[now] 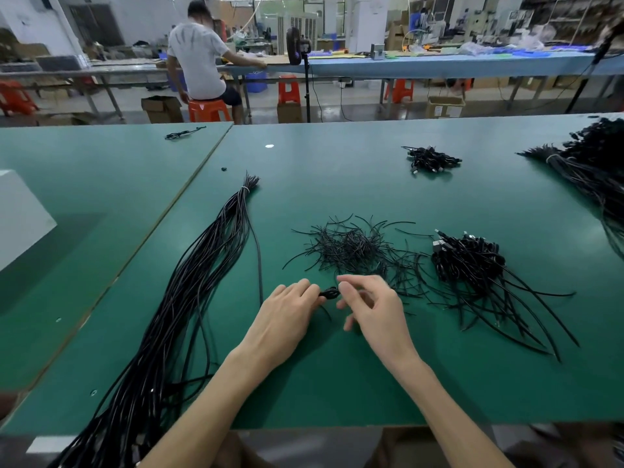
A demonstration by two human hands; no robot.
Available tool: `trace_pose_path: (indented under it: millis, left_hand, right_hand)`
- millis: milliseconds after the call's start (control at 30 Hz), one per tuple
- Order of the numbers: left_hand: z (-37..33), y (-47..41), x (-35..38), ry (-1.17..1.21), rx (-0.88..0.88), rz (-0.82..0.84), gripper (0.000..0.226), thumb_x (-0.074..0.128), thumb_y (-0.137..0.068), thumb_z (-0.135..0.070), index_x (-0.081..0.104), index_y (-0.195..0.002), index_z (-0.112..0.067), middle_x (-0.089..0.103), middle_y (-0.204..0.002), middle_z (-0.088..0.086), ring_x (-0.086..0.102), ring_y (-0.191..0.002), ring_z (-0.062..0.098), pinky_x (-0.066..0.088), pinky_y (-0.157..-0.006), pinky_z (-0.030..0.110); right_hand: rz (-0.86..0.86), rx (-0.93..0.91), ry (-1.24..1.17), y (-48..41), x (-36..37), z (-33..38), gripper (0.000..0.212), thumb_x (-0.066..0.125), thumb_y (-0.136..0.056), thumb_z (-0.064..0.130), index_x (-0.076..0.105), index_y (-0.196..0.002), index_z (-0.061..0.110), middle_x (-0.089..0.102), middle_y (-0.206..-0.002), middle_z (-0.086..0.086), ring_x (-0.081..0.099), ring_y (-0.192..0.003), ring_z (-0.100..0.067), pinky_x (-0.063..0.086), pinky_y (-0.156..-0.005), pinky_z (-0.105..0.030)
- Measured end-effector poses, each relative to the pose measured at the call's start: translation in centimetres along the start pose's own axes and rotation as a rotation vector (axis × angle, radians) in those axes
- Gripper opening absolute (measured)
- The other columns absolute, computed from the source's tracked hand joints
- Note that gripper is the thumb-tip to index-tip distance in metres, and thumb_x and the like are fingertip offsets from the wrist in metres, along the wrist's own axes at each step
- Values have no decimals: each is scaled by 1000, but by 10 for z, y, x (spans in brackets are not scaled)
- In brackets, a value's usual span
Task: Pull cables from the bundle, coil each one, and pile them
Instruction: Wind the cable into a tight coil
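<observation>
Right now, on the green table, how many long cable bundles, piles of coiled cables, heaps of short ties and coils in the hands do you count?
Long cable bundles: 2
Piles of coiled cables: 2
Heap of short ties: 1
Coil held by left hand and right hand: 1
Total: 6

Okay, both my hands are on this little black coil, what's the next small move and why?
Probably wrap in the loose tail hanging under the coil. The left hand and right hand both pinch it, so it looks unfinished; the pile of coiled cables lies to the right.
</observation>
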State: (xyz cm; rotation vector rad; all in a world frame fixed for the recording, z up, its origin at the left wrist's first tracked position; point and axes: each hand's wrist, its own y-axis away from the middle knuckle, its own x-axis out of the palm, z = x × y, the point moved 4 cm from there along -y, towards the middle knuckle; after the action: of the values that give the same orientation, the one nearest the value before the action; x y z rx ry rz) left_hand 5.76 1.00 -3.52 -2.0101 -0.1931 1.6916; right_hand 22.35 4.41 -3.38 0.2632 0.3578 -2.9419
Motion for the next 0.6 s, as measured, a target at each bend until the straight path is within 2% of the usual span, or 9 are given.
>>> trace_pose_path:
  millis: [67,167,200,267,300,433,533,600]
  left_hand:
    - [1,1,0,8,-29,-35,34,33,-109,-32,55,-89,-16,52,-82,-4,41,-64,18,37,-65,29]
    - [1,1,2,10,-34,-21,28,37,-108,-31,53,-89,-16,52,-83,-4,32,-65,17,38,-66,30]
    - [1,1,3,14,-28,-6,29,36,-109,-31,53,-91,-16,52,-85,-4,35,-66,17,40,-67,30]
    - [-1,1,5,15,-4,18,33,30,-110,-34,52,-93,-17,52,-88,-4,46,-71,19,42,-70,31]
    - [-1,0,5,9,7,25,34,27,-110,-35,51,-93,-18,51,-89,-4,49,-74,20,42,-71,31]
    - [-1,0,7,-15,29,21,34,27,-110,-35,50,-91,-19,48,-89,-5,51,-80,19,42,-73,32]
    - [1,0,7,-21,28,19,33,28,-110,-34,51,-92,-19,49,-90,-5,50,-81,19,41,-74,31]
    - [1,1,8,-25,27,22,33,27,-110,-34,51,-92,-19,49,-91,-5,50,-80,19,41,-74,31]
  right_hand:
    - [-89,-70,134,-7,-6,11,13,62,-102,24,73,-106,19,58,-106,3,68,-76,-14,54,-57,-15]
    - [-187,-106,372,-31,-17,28,23,56,-105,34,72,-102,17,57,-98,7,60,-82,-4,46,-74,-9]
    - [-165,-95,473,-41,-19,32,27,55,-105,38,71,-100,17,58,-96,6,59,-82,-5,43,-75,-11]
    - [-60,-27,682,-56,-18,33,28,59,-102,41,71,-98,15,65,-94,3,62,-83,-14,45,-74,-27]
    - [-6,20,767,-60,-15,30,27,64,-100,41,72,-97,15,68,-93,1,63,-83,-17,45,-73,-30]
    - [153,173,923,-64,-2,17,26,75,-92,38,72,-99,13,72,-97,-8,59,-80,-25,43,-73,-32]
    - [182,187,968,-65,5,15,25,75,-92,33,68,-102,11,70,-101,-10,55,-83,-26,43,-74,-33]
    - [194,176,990,-65,8,15,22,71,-95,30,67,-104,11,69,-103,-11,59,-87,-28,46,-75,-35]
